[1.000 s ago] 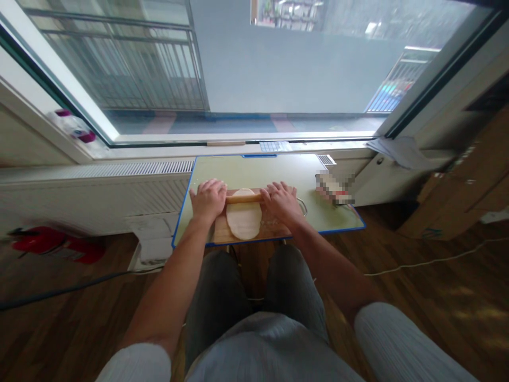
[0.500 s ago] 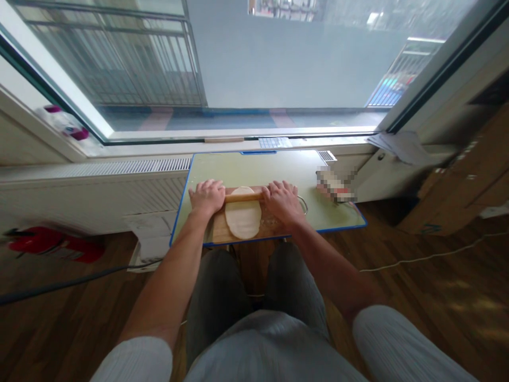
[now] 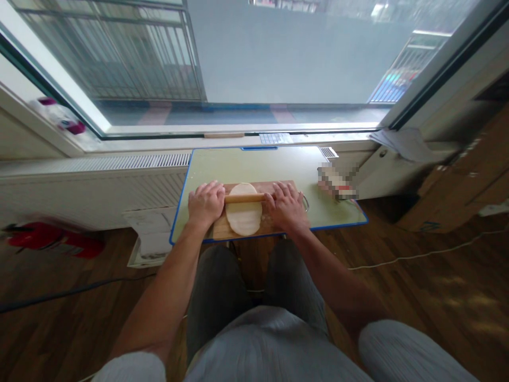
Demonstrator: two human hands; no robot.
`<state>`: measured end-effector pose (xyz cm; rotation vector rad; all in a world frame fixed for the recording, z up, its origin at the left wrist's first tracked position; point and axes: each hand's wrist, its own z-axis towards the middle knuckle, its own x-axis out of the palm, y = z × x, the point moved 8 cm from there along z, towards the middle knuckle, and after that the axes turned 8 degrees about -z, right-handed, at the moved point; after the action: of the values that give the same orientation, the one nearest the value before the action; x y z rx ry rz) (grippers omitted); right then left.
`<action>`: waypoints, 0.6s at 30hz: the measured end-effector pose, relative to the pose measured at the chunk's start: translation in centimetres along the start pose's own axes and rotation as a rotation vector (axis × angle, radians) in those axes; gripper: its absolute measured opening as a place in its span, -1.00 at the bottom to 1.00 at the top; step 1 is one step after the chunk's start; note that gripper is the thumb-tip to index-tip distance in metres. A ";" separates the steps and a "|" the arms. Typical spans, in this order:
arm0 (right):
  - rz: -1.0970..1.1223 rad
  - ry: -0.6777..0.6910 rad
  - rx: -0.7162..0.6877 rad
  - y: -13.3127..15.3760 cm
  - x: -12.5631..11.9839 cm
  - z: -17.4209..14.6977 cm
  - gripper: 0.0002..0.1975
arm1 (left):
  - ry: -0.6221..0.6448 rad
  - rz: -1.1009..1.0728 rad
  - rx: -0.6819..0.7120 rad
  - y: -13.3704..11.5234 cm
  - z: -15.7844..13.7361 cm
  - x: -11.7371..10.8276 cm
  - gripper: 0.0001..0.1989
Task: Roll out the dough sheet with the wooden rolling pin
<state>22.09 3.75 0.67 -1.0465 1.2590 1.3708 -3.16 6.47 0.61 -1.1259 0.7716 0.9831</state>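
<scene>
A wooden rolling pin (image 3: 244, 198) lies crosswise over a flat, pale oval of dough (image 3: 244, 219). Under the dough is a wooden cutting board (image 3: 222, 230) with a metal ring handle at its right end. My left hand (image 3: 207, 201) is closed over the pin's left end, and my right hand (image 3: 288, 206) over its right end. Both palms face down and cover the pin's ends. Dough shows on both sides of the pin, more of it on the side nearer me.
The board rests on a small pale-green table (image 3: 217, 164) with blue edging. At its right stands a blurred-out item (image 3: 338, 183). Beyond are a radiator (image 3: 131, 163) and a window. A red fire extinguisher (image 3: 55, 240) is on the left, cardboard boxes (image 3: 457, 196) on the right.
The pin has moved slightly toward me over the dough, and more dough shows beyond it. My right hand has shifted a little to the right; both hands stay on the pin.
</scene>
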 end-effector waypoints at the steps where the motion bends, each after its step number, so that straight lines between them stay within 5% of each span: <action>1: 0.004 -0.010 -0.002 -0.1 0.1 -0.2 -0.36 | -0.002 -0.007 0.002 0.0 -0.1 0.0 -0.47; 18: -0.035 -0.109 -0.022 -0.9 1.7 -3.3 -0.30 | -0.087 -0.106 0.009 -0.1 -4.4 -0.4 -0.41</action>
<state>22.64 0.68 -1.47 -0.9904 1.1430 1.3991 -3.29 2.13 -0.12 -1.0979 0.6395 0.9327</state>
